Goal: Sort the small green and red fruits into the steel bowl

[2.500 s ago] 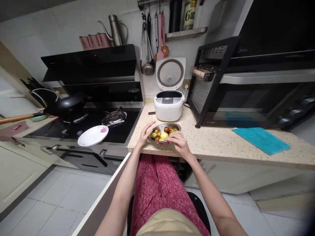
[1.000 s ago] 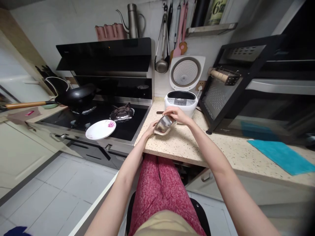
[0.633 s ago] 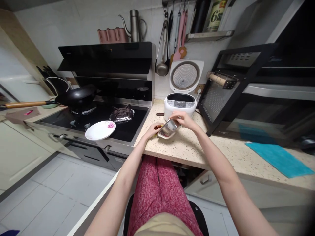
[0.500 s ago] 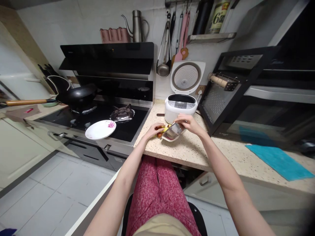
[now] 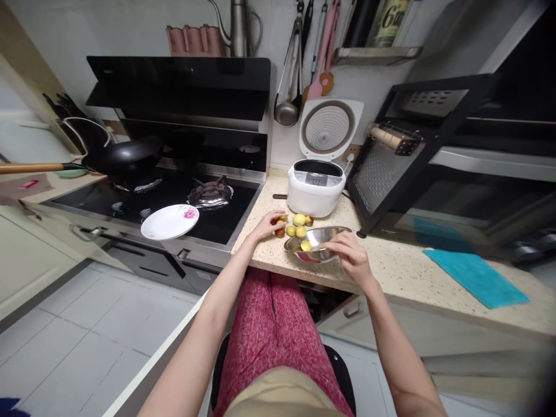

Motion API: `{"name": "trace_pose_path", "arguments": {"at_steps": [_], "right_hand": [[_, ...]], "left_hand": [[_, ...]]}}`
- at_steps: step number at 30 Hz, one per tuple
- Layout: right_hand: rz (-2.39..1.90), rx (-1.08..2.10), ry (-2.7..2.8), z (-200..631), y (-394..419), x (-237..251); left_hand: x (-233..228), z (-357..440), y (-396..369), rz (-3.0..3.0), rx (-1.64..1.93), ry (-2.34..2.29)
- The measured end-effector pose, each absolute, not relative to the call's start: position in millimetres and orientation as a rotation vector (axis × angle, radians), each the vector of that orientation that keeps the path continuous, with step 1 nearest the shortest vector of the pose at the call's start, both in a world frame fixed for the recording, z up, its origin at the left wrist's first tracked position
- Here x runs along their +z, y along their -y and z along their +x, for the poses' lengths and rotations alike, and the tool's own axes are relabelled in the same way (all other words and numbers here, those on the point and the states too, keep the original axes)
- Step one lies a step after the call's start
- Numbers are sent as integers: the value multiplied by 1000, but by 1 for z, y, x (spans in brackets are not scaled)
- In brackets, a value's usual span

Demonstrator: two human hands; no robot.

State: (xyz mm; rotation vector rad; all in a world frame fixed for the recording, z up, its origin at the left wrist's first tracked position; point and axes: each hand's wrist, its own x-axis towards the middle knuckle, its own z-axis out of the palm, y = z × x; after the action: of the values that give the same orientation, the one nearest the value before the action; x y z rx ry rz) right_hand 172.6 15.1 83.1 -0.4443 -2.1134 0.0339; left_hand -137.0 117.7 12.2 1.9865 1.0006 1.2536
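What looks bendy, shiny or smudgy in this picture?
Head view, right side: the oven seems stretched and tilted, and mirrors the blue cloth; head view, middle: the metal bowl shines; head view, lower right corner: dark and blurry.

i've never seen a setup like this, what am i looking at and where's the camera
There's no machine: these are one person's bare hands. Every picture comes from a single camera worn on that person's head, looking forward and down. The left hand curls at the left side of a cluster of small, round, yellow-green and reddish-brown fruits on the speckled beige counter. The right hand is at the shiny metal bowl; its exact grip is hard to make out. Behind the fruits stands a white, rounded rice cooker, lid raised. A flat teal cloth lies further right.
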Motion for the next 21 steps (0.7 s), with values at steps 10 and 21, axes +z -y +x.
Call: {"name": "trace_pose_path", "arguments": {"at_steps": [10, 21], "right_hand": [[-552, 8, 2050, 181, 12, 61], [-510, -36, 2108, 181, 20, 61]], "left_hand": [[41, -122, -84, 2204, 1466, -995], [79, -37, -68, 2761, 226, -685]]}}
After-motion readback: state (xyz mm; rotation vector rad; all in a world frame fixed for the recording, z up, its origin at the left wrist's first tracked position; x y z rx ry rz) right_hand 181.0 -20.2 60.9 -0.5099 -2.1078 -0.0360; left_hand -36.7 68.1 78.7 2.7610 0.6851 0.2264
